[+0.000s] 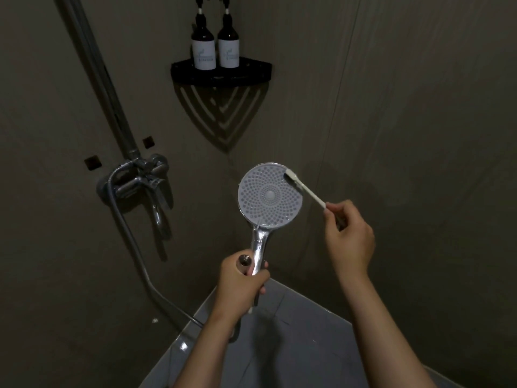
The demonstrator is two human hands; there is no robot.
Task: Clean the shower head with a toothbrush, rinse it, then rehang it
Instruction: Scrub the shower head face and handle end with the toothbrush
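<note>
The round shower head (269,196) faces me with its grey nozzle plate, held up in the corner of the shower. My left hand (241,281) grips its chrome handle from below. My right hand (348,236) pinches the end of a white toothbrush (306,189), whose bristle head lies on the upper right rim of the nozzle plate. The metal hose (131,242) runs down from the mixer and loops toward my left forearm.
A chrome mixer tap (142,177) and riser pipe (95,77) are on the left wall. A black corner shelf (223,75) above carries two dark pump bottles (215,43). Grey floor tiles (293,340) lie below my arms.
</note>
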